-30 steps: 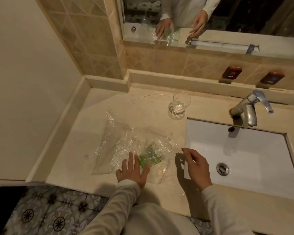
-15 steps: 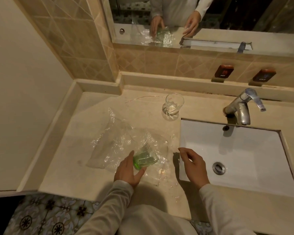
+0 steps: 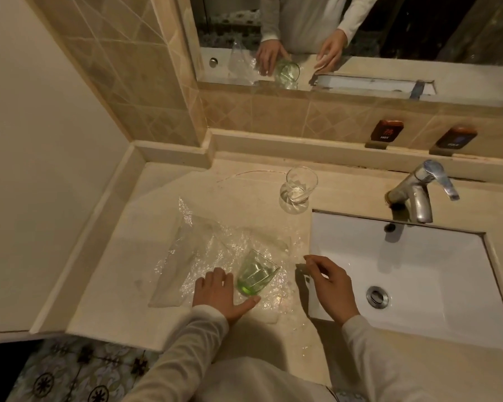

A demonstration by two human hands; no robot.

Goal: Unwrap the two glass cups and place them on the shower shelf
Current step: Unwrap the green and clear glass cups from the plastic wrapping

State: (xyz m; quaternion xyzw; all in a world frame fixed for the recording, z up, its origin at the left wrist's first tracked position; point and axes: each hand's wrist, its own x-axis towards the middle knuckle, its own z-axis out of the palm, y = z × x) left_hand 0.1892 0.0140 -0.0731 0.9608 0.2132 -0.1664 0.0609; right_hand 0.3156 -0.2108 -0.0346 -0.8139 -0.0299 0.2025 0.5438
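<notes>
- We are standing in a bathroom: a white rectangular undermount sink (image 3: 418, 274) and chrome lever tap (image 3: 420, 192) are sitting in a beige stone counter (image 3: 163, 227).
- We are facing a wall mirror (image 3: 389, 39) above tan diamond-pattern tiles (image 3: 259, 117).

Green tinted glass cup (image 3: 255, 276) lying on clear, glinting plastic wrap (image 3: 204, 250). Colourless, see-through second cup (image 3: 298, 189) farther back. Pale beige, faintly mottled counter (image 3: 122, 256). White basin (image 3: 418, 271) to the right, with silvery drain (image 3: 377, 296) and dull silver tap (image 3: 418, 195). Tan wall tiles (image 3: 145, 91) at the far side, crossed by lighter diagonal lines in a diamond pattern. Two dark brown plaques (image 3: 388, 130), one lettered in white. Cream plain wall (image 3: 35, 140) on the left. Off-white sleeves (image 3: 183, 355). Near floor tiles (image 3: 79, 375) in pale ground with dark ornate floral motifs.
</notes>
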